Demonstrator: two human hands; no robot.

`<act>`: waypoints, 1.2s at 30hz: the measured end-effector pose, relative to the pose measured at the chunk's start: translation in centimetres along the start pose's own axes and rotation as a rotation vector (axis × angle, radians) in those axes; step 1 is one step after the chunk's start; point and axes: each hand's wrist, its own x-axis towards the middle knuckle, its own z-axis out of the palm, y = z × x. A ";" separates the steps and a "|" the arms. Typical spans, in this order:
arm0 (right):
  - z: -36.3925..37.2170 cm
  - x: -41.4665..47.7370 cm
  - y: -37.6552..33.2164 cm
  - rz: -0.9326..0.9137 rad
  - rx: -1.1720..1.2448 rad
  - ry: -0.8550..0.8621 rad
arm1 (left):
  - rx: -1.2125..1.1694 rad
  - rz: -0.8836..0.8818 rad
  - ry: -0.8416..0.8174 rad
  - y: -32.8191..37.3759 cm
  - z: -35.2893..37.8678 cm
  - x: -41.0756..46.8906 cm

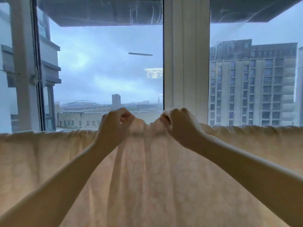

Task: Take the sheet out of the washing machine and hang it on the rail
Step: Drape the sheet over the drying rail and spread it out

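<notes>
A pale cream sheet with a faint pattern hangs across the whole width of the view, its top fold running level at mid-height. The rail under that fold is hidden by the cloth. My left hand grips a bunch of the sheet at the top fold, just left of centre. My right hand grips another bunch a short way to the right. Between the two hands the cloth is lifted and gathered into vertical folds. The washing machine is out of view.
Directly behind the sheet is a large window with a white upright frame right of centre and another frame at the left. City buildings and a cloudy sky show through the glass.
</notes>
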 end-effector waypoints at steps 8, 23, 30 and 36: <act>2.4 0.8 -3.7 -0.036 0.129 -0.224 | 0.156 0.043 -0.333 -6.3 -5.8 -2.0; 5.7 3.0 -7.6 -0.140 0.017 -0.137 | 0.103 0.015 -0.131 -7.9 -6.4 -2.1; 5.4 4.9 -7.4 -0.019 0.039 -0.033 | -0.048 -0.036 -0.094 -3.8 -4.1 0.4; 6.2 4.9 -7.4 -0.081 0.140 -0.242 | 0.100 -0.022 -0.306 -6.0 -7.1 1.3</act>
